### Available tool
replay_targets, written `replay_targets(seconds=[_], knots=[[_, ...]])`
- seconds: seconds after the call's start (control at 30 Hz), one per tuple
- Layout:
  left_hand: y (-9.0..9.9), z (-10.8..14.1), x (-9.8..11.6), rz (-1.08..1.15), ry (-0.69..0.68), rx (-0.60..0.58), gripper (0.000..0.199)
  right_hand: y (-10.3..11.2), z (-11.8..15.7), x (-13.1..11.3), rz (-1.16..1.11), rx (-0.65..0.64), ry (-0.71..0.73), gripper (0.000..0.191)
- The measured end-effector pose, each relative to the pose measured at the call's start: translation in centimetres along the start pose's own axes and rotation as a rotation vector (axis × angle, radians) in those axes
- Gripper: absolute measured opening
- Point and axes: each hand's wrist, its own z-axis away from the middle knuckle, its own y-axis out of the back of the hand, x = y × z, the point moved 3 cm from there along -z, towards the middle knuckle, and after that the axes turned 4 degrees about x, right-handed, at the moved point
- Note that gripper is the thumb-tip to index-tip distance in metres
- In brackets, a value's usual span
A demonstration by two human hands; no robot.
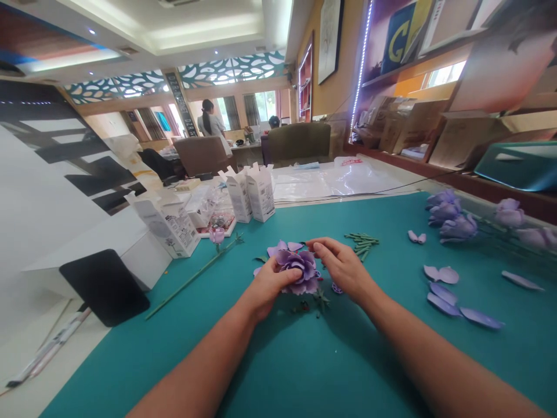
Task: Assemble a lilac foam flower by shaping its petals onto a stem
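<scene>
My left hand [270, 285] is closed around a purple artificial flower [300, 268], its thumb laid across the petals. Just right of the bloom, my right hand [342, 264] is closed, thumb and forefinger pinched close to its upper edge; whatever lies between those fingertips is too small to make out. Under and around the flower are loose purple petals, partly hidden by the hands. A small green leafy piece [321, 299] lies on the green mat [348, 360] below the bloom. Beyond my right hand sits a pile of short green stems [362, 242].
Purple flower heads [452, 217] and loose petals [444, 299] lie to the right. On the left are a long-stemmed flower [195, 276], a black tablet-like slab [104, 287] and open white boxes [167, 223]. Clear plastic sheeting [313, 180] spreads behind the mat. A person [211, 122] stands far back.
</scene>
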Motion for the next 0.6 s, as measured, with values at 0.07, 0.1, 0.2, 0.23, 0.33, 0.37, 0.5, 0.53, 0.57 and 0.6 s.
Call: replay_targets(seconds=[0.07, 0.1, 0.2, 0.23, 0.33, 0.37, 0.5, 0.53, 0.57, 0.6], knots=[[0.2, -0.2, -0.2, 0.066, 0.013, -0.004, 0.057, -0.3, -0.1, 0.4, -0.020, -0.037, -0.020, 0.032], [0.3, -0.3, -0.2, 0.087, 0.015, 0.005, 0.057, -0.4, -0.1, 0.5, -0.036, -0.053, -0.020, 0.032], [0.3, -0.3, -0.3, 0.107, 0.026, 0.022, 0.056, -0.9, 0.1, 0.8, -0.084, -0.071, -0.022, 0.030], [0.3, -0.2, -0.2, 0.109, 0.029, 0.022, 0.056, -1.0, 0.1, 0.8, -0.091, -0.071, -0.029, 0.030], [0.2, -0.1, -0.2, 0.112, 0.031, 0.022, 0.054, -1.1, 0.2, 0.8, -0.095, -0.071, -0.047, 0.029], [0.2, -0.2, -0.2, 0.117, 0.030, 0.024, 0.053, -1.1, 0.2, 0.7, -0.095, -0.075, -0.048, 0.029], [0.5, -0.3, -0.3, 0.160, 0.050, 0.054, 0.049, -1.0, 0.1, 0.8, -0.110, -0.069, -0.062, 0.032], [0.6, -0.4, -0.4, 0.176, 0.064, 0.065, 0.047, -1.0, 0.1, 0.9, -0.115, -0.068, -0.079, 0.034], [0.7, -0.4, -0.4, 0.194, 0.080, 0.073, 0.045, -1.1, 0.2, 1.1, -0.118, -0.073, -0.103, 0.035], [0.7, -0.5, -0.5, 0.214, 0.094, 0.079, 0.043, -1.2, 0.2, 1.2, -0.118, -0.084, -0.130, 0.037]])
